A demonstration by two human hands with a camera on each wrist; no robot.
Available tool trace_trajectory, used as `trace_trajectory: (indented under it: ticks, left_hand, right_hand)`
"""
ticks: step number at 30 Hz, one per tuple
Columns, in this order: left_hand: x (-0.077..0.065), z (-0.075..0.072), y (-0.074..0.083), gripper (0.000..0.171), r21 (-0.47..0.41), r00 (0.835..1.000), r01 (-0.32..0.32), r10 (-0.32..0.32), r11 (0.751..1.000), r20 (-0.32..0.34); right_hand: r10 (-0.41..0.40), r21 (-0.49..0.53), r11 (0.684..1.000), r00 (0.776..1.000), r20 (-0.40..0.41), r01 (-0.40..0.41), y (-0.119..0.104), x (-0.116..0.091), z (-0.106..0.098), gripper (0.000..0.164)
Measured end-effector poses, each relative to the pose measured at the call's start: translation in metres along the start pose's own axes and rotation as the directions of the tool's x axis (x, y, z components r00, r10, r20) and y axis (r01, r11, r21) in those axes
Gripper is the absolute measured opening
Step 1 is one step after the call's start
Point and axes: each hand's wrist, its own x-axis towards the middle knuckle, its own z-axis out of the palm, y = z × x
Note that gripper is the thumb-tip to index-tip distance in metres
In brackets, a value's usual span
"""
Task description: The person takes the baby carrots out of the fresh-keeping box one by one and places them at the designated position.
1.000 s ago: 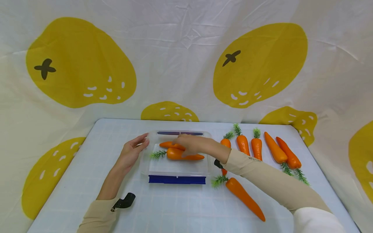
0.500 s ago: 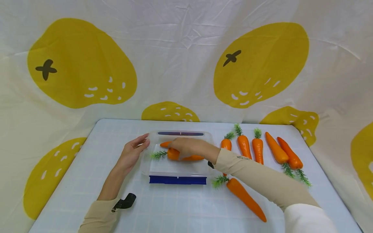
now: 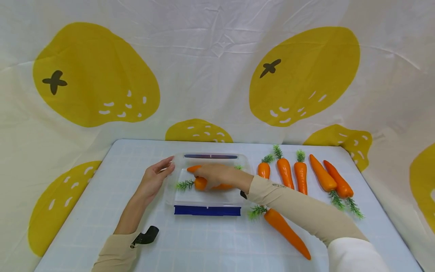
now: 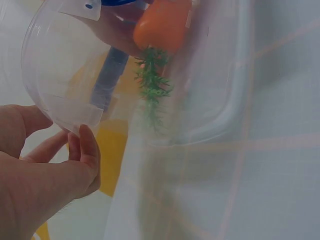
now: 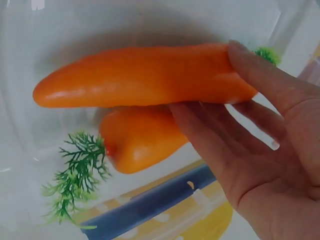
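Note:
A clear plastic box (image 3: 190, 198) with blue latches stands on the table, two carrots inside. My right hand (image 3: 215, 175) reaches into it from the right. In the right wrist view, its thumb and fingers grip the carrot (image 5: 140, 75) whose tip points left, from either side; that carrot's leaves show at right. Beside it lies the other carrot (image 5: 140, 140), its green leaves to the left and its body partly hidden by the fingers. My left hand (image 3: 154, 179) is at the box's left side, pinching the clear rim between thumb and fingers.
Right of the box several more carrots (image 3: 300, 175) lie on the table, some partly covered by the right sleeve. One carrot (image 3: 287, 232) lies nearest the front. A white cloth with yellow fruit print (image 3: 221, 94) hangs behind the table (image 3: 204, 245).
My right hand has shifted slightly left and toward the front, and leaves at the carrot's right end have come into view. The left hand and box stay put.

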Motion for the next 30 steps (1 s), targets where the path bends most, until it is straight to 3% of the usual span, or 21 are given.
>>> trace_trajectory:
  ticks: [7,13,30]
  left_hand:
    - [0.000,0.001,0.002,0.055,0.008,1.000,0.000,0.000,1.000,0.001]
    - [-0.001,-0.001,0.002,0.056,0.015,1.000,-0.011,0.011,1.000,0.008]
    - [0.002,-0.002,0.001,0.062,0.066,1.000,0.017,-0.018,0.998,0.015]
  right_hand:
    - [-0.057,0.033,0.998,0.997,-0.059,0.059,0.005,-0.006,-0.009,0.039]
    - [-0.071,0.083,0.993,0.992,-0.100,0.079,0.007,-0.015,-0.020,0.047]
    - [-0.126,0.110,0.981,0.959,-0.255,0.158,0.020,-0.051,-0.046,0.044]
